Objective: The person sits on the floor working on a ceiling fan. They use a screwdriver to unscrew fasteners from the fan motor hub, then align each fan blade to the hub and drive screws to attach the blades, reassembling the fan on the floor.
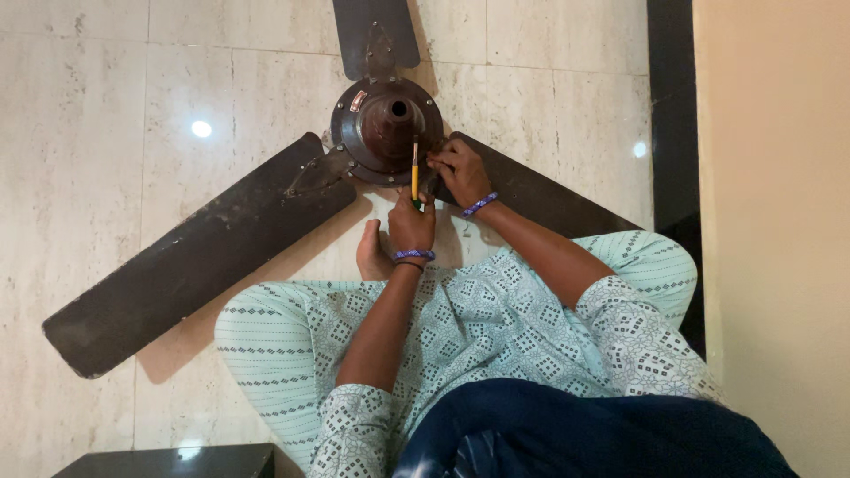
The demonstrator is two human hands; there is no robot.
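Seated on marble floor (106, 106), L hand (413, 227) grips yellow screwdriver (414, 168) upright at ceiling fan (388, 124) hub; R hand (460, 170) pinches hub edge.

The left hand (413, 226) has bare floor (115, 124) well off to its left, but the long left blade (195, 261) lies across the way there. Straight ahead of it the motor hub (388, 128) blocks passage, with the screwdriver (414, 168) standing between hand and hub. Just beside it on the left sits a bare foot (372, 257). The right hand (460, 168) rests against the hub's rim, over the right blade (540, 195); beyond it to the right, open tile runs to a dark strip (670, 106) and wall (770, 177). Behind both hands, the knees close off the near side
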